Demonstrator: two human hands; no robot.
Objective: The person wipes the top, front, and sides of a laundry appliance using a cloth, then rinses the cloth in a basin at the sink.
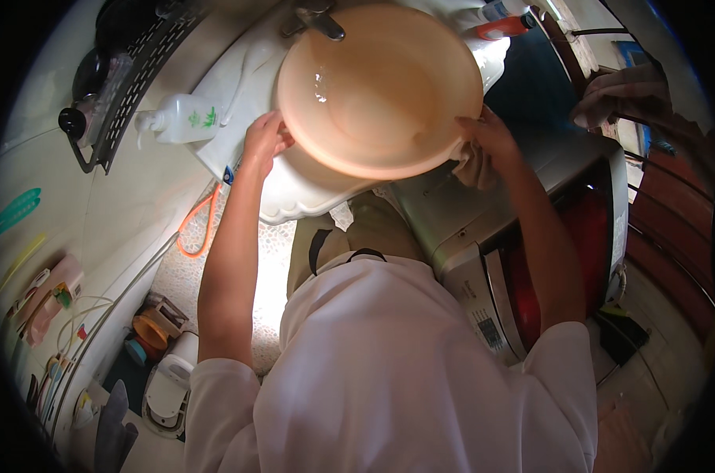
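A large round peach-coloured basin (389, 150) sits over the white sink (282, 197), under a metal faucet (320, 20). Something glints on its inner wall, and I cannot tell how much water it holds. At the basin's left edge my left hand (267, 142) is closed on the rim, its fingers partly tucked below. My right hand (490, 138) grips the opposite rim, thumb on top and fingers mostly hidden. Just beneath that hand is a crumpled brownish shape (475, 167); whether it is cloth or a reflection I cannot tell.
A white pump bottle (185, 118) stands left of the sink, below a black wall rack (141, 79). An orange hose loop (200, 225) hangs beside my left forearm. To the right is a grey washing machine (468, 213). A red-orange bottle (505, 27) lies beyond the basin.
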